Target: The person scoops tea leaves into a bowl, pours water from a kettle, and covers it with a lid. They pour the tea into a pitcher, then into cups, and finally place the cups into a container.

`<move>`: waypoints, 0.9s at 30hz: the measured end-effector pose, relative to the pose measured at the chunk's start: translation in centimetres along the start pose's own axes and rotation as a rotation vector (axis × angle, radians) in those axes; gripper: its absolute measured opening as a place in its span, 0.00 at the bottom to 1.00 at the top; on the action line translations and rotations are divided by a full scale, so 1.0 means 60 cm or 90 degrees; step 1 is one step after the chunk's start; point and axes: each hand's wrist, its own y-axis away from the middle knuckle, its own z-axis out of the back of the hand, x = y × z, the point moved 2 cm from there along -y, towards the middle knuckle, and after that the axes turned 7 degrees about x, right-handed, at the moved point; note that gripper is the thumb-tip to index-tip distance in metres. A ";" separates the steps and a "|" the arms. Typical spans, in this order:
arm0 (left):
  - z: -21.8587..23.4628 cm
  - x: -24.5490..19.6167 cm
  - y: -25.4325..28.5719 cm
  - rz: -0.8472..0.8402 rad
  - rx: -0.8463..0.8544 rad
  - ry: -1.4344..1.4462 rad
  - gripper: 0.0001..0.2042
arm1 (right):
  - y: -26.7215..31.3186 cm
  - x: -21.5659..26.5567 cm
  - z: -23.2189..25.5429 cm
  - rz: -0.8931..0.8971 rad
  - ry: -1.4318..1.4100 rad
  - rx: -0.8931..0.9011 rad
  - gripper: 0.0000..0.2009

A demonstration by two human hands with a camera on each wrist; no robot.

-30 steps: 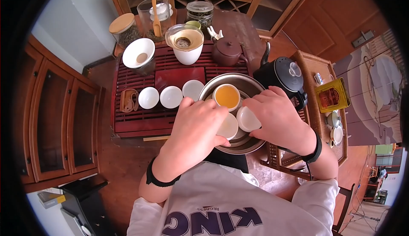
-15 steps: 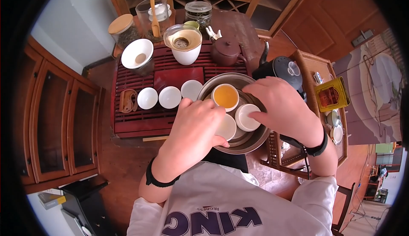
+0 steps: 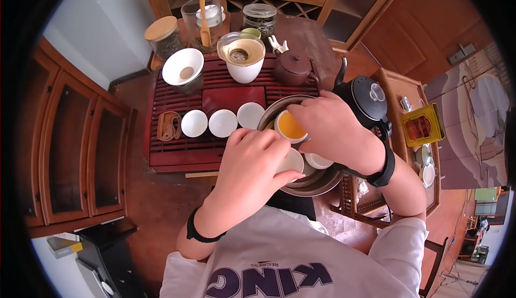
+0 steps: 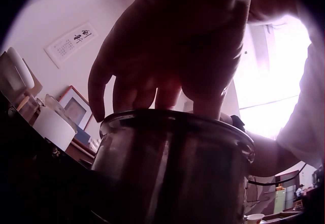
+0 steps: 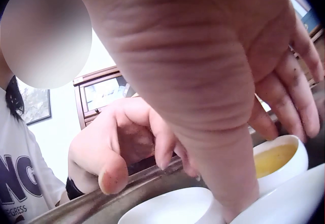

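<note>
A round metal basin [image 3: 322, 186] in front of the person contains several white cups. One cup [image 3: 291, 127] holds amber tea, a second white cup [image 3: 294, 162] lies beside the left fingers, and a third [image 3: 319, 161] is partly hidden under the right hand. My right hand [image 3: 341, 128] reaches over the tea cup; in the right wrist view its fingers [image 5: 289, 99] extend past the far side of that cup, its thumb down between the cups. My left hand [image 3: 252, 163] hangs over the basin's left side, thumb spread from loosely bent fingers.
Three white cups [image 3: 222, 123] line the red slatted tea tray [image 3: 177, 155]. Behind them stand a strainer on a white pitcher [image 3: 245, 71], a white funnel-shaped bowl [image 3: 184, 68] and a brown teapot [image 3: 293, 66]. A black kettle [image 3: 365, 101] stands right of the basin.
My right hand has left the right-hand white cup, lifted a little, and moved left over the tea cup. My left hand has stayed nearly in place.
</note>
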 end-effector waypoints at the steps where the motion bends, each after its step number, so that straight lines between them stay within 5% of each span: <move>1: 0.002 0.002 0.007 -0.012 -0.018 0.004 0.20 | -0.001 0.000 0.000 -0.004 0.025 0.018 0.28; 11: -0.023 0.016 0.054 -0.039 -0.060 0.071 0.25 | -0.011 -0.003 -0.007 0.018 0.020 -0.036 0.27; 17: -0.028 0.018 0.055 -0.036 -0.067 0.088 0.25 | -0.019 -0.001 -0.002 0.022 0.070 0.036 0.28; 27: -0.024 0.018 0.053 -0.074 -0.069 0.069 0.24 | -0.021 -0.018 -0.017 0.071 -0.064 -0.035 0.25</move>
